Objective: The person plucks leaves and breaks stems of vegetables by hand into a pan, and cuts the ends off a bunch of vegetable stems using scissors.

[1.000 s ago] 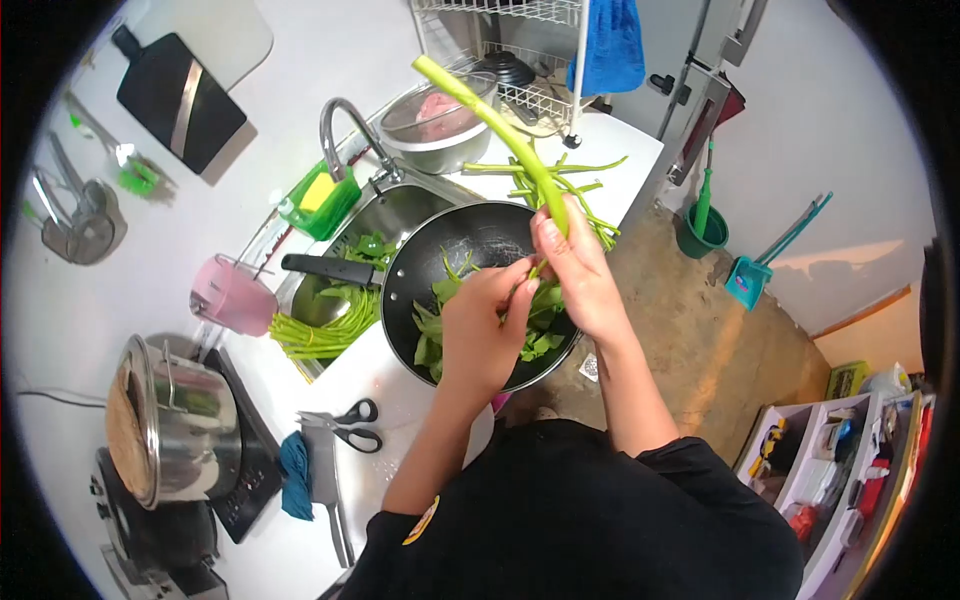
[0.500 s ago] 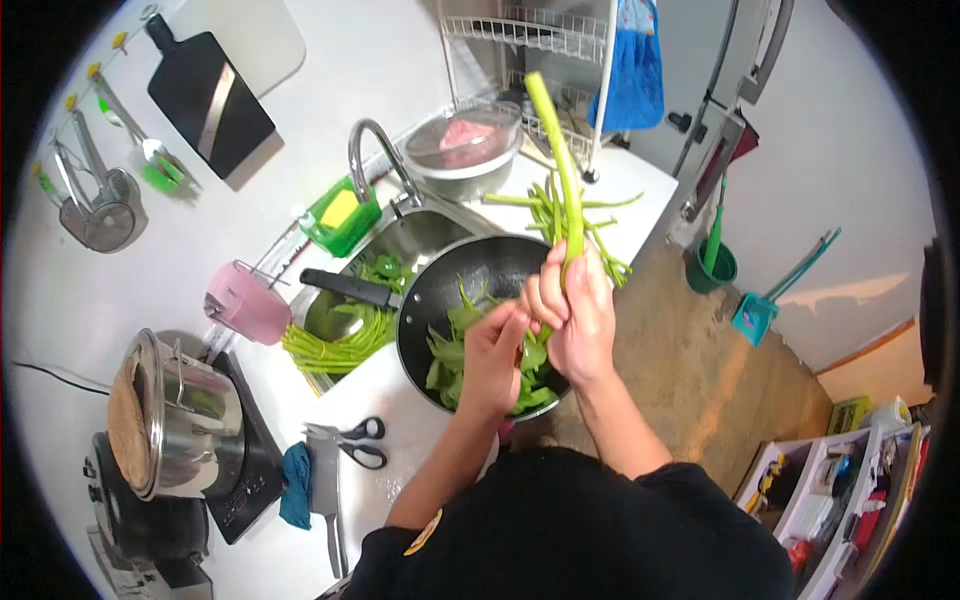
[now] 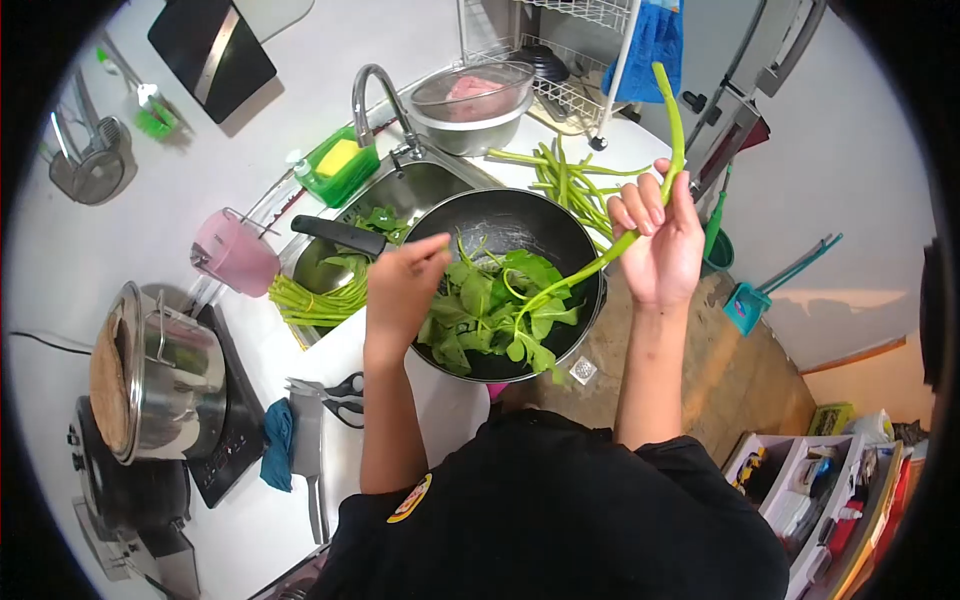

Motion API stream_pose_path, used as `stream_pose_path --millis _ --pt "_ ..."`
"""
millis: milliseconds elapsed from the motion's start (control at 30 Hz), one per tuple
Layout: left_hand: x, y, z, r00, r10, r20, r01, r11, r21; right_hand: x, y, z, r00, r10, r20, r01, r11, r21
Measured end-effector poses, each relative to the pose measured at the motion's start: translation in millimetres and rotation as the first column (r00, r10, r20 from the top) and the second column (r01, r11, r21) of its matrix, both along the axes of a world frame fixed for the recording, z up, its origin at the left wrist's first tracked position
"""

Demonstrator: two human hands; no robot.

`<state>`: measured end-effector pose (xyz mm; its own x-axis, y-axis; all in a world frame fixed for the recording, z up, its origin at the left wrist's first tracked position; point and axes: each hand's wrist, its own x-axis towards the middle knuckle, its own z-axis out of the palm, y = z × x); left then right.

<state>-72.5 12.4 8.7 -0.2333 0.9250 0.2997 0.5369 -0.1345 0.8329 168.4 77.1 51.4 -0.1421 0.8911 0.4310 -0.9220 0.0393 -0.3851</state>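
- The right hand (image 3: 660, 240) has drawn away from its partner, out past the right rim of the pan (image 3: 500, 215); a half-second ago the two were close together over it.
- Its thumb and fingers pinch a long green stem (image 3: 674, 125), one end pointing up and away, the rest slanting down left across the palm to the leaves.
- I can see that stem's lower stretch now, reaching over the rim; before, the hands hid it.
- The left hand (image 3: 400, 295) has moved left, to the pan's near-left edge beside the black handle (image 3: 335, 235). Its fingers are loosely bent toward the right; whether the tips hold anything, I can't tell.
- The leafy greens (image 3: 485, 300) lie in the near part of the pan, much more exposed than before.
- Loose stems (image 3: 575, 185) lie on the white counter (image 3: 425, 395) beyond the pan, to its far right.
- A bundle of stems (image 3: 320, 303) remains at the near-left end of the sink (image 3: 430, 185).
- Scissors (image 3: 345, 400) lie near left, just beside a broad-bladed knife (image 3: 306, 440).
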Motion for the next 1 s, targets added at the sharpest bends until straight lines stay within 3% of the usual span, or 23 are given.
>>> stream_pose_path --millis 67,167,300,400,533,667,700,800,833,933,1000 --pt "0 -8 3 0.999 -0.030 -0.032 0.024 0.984 -0.174 4 4 -1 0.999 0.030 -0.042 -0.031 1.000 -0.006" --pt "11 -16 17 0.955 -0.095 0.281 0.116 0.992 -0.059 6 5 1 0.998 0.028 -0.065 -0.030 0.999 -0.025" --pt "35 -29 40 0.960 -0.265 0.092 0.252 0.959 0.127 -1 4 1 1.000 -0.026 0.004 0.026 1.000 -0.010" --pt "50 -33 40 0.971 -0.237 0.018 0.235 0.969 0.081 -4 1 4 0.998 -0.066 0.014 0.066 0.998 0.012" --pt "57 -36 28 0.978 -0.207 0.011 0.207 0.975 -0.082 2 -3 10 0.989 -0.147 -0.035 0.148 0.988 0.047" --pt "68 -33 17 0.969 -0.134 0.206 0.165 0.976 -0.141 0 -5 9 0.969 -0.247 -0.017 0.248 0.963 0.103" --pt "67 -29 8 0.911 -0.165 0.377 0.231 0.963 -0.136 -10 -12 15 0.930 -0.365 0.050 0.364 0.931 0.028" --pt "62 -23 3 0.632 -0.163 0.757 0.444 0.878 -0.181 -31 -20 13 0.904 -0.351 0.244 0.350 0.936 0.049" --pt "59 -22 0 0.578 -0.129 0.805 0.488 0.846 -0.215 -33 -19 3 0.927 -0.275 0.255 0.270 0.961 0.053" --pt "58 -25 -12 0.257 -0.044 0.965 0.539 0.836 -0.105 -35 -13 -17 0.964 -0.170 0.204 0.170 0.985 0.020" --pt "60 -28 -9 0.031 0.069 0.997 0.519 0.851 -0.075 -39 -6 -25 0.950 -0.189 0.250 0.202 0.979 -0.027"
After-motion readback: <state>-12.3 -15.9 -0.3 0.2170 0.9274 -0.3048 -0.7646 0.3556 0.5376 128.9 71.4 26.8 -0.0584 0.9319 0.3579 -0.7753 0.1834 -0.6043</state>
